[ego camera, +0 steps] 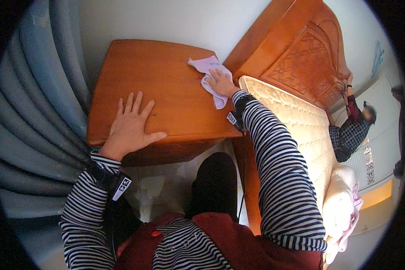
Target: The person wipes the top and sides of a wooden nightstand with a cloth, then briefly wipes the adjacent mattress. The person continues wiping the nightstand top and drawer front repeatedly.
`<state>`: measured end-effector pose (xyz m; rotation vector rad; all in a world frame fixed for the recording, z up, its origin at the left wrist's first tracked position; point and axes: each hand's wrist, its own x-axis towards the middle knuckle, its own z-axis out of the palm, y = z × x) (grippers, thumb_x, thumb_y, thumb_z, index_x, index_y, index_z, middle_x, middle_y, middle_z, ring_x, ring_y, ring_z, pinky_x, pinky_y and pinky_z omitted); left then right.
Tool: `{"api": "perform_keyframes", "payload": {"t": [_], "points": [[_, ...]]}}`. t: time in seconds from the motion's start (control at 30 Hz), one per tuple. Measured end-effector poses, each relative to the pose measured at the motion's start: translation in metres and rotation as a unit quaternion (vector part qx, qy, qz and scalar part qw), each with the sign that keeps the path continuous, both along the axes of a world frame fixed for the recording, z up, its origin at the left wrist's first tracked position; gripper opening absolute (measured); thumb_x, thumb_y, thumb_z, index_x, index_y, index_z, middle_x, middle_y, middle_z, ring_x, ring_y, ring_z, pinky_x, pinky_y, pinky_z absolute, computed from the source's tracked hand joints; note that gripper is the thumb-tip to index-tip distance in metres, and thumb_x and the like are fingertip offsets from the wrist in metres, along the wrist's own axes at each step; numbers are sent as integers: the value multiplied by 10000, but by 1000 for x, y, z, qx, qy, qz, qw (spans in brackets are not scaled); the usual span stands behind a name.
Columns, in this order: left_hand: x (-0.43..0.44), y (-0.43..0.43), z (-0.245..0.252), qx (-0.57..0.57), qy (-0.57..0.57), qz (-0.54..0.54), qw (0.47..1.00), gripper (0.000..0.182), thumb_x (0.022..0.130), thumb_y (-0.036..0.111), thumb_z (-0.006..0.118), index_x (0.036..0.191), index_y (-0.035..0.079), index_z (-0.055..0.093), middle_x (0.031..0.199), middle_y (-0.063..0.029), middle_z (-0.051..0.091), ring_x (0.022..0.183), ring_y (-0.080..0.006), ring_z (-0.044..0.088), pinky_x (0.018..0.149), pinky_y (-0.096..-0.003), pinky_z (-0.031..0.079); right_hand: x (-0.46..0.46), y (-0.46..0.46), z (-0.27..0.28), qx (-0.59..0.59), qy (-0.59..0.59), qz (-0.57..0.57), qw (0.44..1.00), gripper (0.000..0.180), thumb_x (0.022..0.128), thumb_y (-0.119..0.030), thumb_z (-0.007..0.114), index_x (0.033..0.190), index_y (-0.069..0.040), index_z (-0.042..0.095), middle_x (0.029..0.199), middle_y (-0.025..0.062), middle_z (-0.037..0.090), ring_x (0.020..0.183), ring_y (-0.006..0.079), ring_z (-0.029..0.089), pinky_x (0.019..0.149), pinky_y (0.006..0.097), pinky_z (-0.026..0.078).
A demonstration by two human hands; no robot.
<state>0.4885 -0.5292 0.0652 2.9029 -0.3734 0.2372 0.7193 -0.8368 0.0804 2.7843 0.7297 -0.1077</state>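
My left hand rests palm down with spread fingers on the front left part of a reddish-brown wooden bedside cabinet. Its fingers hold nothing. My right hand lies flat on a pale lilac cloth, pressing it against the cabinet top near the back right edge. The cloth is partly bunched under and around the fingers, with one end spread out beyond them. Whether the fingers also pinch the cloth cannot be told.
Grey-blue curtains hang at the left. To the right stand a carved wooden headboard and a quilted mattress with rolled bedding on it. Another person is at the headboard's far side. A cable hangs from my right wrist.
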Motion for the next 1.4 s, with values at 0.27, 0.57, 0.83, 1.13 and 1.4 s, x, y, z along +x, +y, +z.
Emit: {"api": "perform_keyframes", "payload": {"t": [0.27,0.57,0.83,1.13,1.4], "points": [[-2,0,-7,7,-28,1,1000,930,723,652,610,1400,62,369,1485,-242,232,1377,-423,198,1119,-541,153,40,-40,-25,226,-22,-38,973,538,965,-397,367,1340,-12,371,1309,352,402,1218,492,394,1018,519,345],[2,5,-7,20,-43,-10,999,909,718,625,637,1400,82,376,1478,-230,257,1370,-421,217,1114,-540,169,27,-42,-25,266,-1,-106,958,698,938,-422,381,1402,78,232,1193,398,484,1116,514,491,986,490,383],[1,4,-7,31,-34,4,999,884,743,630,604,1415,108,366,1489,-207,257,1385,-394,204,1127,-524,151,-56,-62,-31,312,23,-126,941,669,941,-384,397,1439,15,195,1123,409,512,1051,513,529,952,502,403],[1,7,-7,29,-17,7,999,903,761,679,545,1422,95,352,1500,-209,234,1397,-385,179,1132,-513,130,-148,-78,-33,340,-1,-86,936,632,934,-346,415,1412,27,236,1166,402,469,1061,525,490,943,521,396],[-3,8,-5,22,-17,5,1000,913,760,706,518,1416,89,366,1492,-230,237,1389,-398,191,1127,-519,138,-154,-60,9,88,-35,-40,995,498,919,-270,434,1253,99,433,898,315,626,795,469,623,728,514,508]]}}
